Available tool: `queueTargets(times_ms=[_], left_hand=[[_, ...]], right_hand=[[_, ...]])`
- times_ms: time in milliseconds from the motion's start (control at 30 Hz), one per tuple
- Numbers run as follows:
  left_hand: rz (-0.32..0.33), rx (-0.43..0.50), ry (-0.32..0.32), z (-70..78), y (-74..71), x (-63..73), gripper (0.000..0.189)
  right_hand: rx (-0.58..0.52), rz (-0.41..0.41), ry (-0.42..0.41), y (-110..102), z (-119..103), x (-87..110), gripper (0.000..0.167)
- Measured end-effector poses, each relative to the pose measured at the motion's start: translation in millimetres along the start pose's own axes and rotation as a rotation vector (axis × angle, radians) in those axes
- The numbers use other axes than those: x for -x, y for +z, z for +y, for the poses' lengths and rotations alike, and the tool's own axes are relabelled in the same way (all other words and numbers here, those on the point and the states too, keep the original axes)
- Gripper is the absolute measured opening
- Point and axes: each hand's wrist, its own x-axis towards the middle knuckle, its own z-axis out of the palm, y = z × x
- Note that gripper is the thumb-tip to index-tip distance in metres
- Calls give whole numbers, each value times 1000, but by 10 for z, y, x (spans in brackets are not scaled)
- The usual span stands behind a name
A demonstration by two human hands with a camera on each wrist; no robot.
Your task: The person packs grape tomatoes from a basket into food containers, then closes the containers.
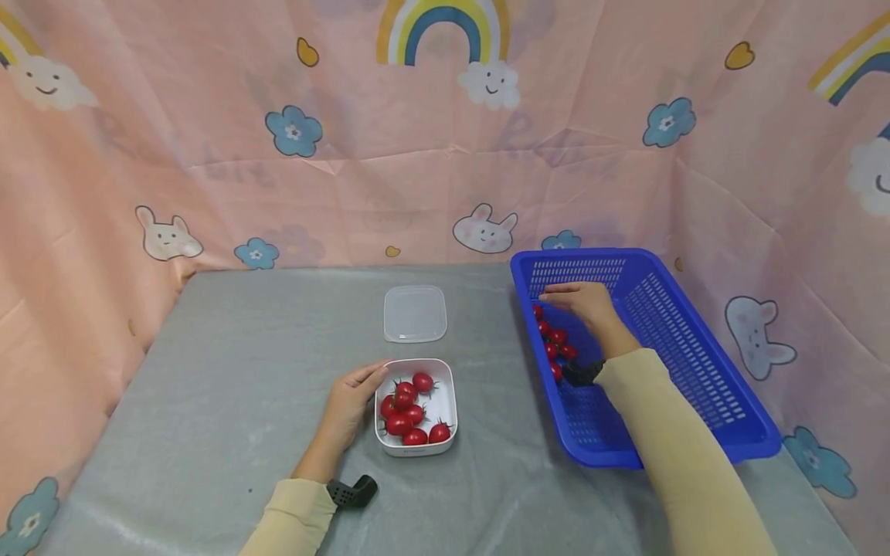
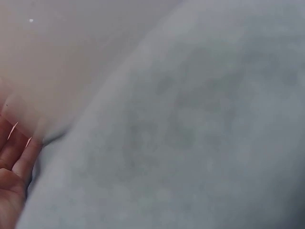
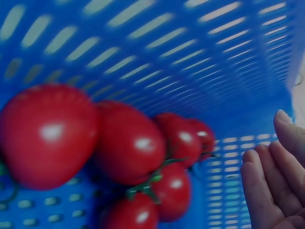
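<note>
My left hand [image 1: 351,398] rests against the upper left corner of a white plastic box [image 1: 450,401], its fingertips at the rim. In the left wrist view its fingers [image 2: 24,157] lie fairly straight beside a pale, blurred surface. Several red cherry tomatoes [image 1: 399,425] with green stems sit in the box. Inside the blue slotted basket [image 1: 695,371] my right hand [image 1: 584,303] reaches over the left side. The right wrist view shows its fingers [image 3: 262,191] loosely extended with nothing between them. More cherry tomatoes [image 3: 126,143] lie along the basket's left wall, beside that hand.
A translucent square lid [image 1: 415,314] lies flat behind the box. The grey tabletop [image 1: 229,401] carries box, lid and basket. A pink patterned curtain [image 1: 389,177] hangs behind the table and down both sides. Black straps sit on both wrists.
</note>
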Motion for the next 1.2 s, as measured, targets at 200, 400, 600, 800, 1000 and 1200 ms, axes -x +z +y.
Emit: queueTargets(times_ms=[200, 400, 600, 800, 1000, 1200], left_hand=[[-1, -5, 8, 5, 1, 6, 34], [1, -4, 8, 2, 3, 6, 34], [-1, 11, 14, 2, 0, -2, 34], [-1, -3, 13, 14, 1, 3, 35], [-4, 5, 17, 12, -2, 4, 35], [-8, 7, 26, 4, 1, 4, 35]], right_hand=[[4, 30, 34, 59, 103, -70, 50], [-8, 48, 60, 116, 172, -111, 50], [18, 37, 75, 153, 213, -150, 50], [35, -6, 59, 189, 244, -204, 45], [109, -37, 44, 218, 253, -226, 43], [78, -5, 49, 197, 207, -230, 46]])
